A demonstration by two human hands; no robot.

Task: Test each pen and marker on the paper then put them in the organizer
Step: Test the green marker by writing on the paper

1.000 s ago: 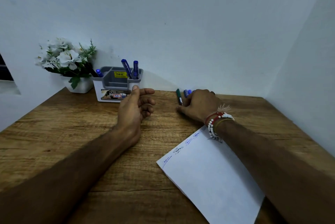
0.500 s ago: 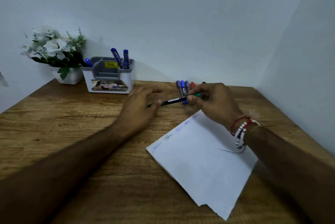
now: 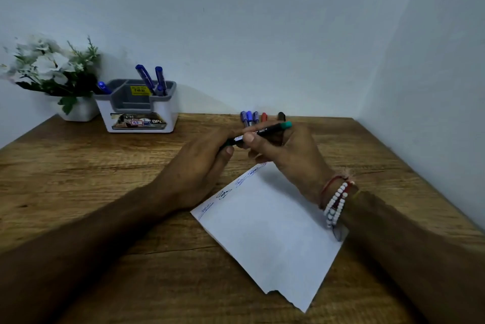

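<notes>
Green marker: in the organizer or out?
Out. The left hand and right hand both grip the green marker above the table, far from the organizer.

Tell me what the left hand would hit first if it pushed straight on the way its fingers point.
Most likely the right hand, which holds the same black marker with a green end just ahead of the left hand. Depth is unclear, but they look almost touching.

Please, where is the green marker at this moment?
Head view, centre: the green marker is held above the table by the left hand and right hand together, just beyond the paper's far corner and in front of the loose pens.
</notes>
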